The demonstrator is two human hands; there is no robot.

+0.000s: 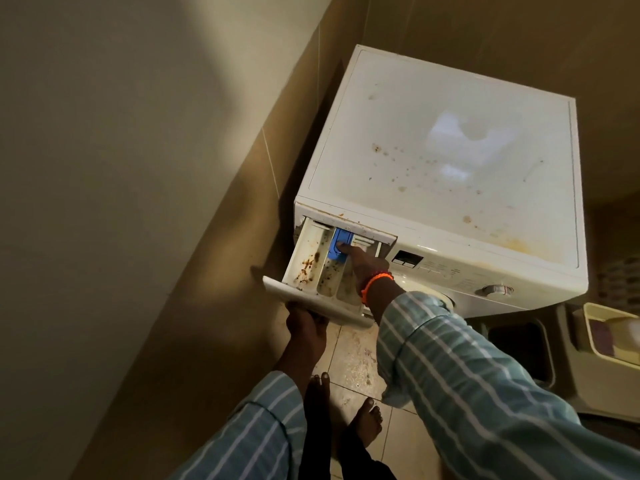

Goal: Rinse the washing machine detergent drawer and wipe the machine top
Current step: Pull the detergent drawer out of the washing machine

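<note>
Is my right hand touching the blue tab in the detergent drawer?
Touching. The head view shows a fingertip of the right hand pressed onto the blue tab, no gap, in the pulled-out detergent drawer.

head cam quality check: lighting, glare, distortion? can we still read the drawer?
Head view: dim warm light, a bright patch on the left wall; pale glare on the machine top hides some stains; wide-angle bends the wall edges; detergent drawer stays readable, the right hand pressing its blue tab, the left hand in shadow beneath.
</note>
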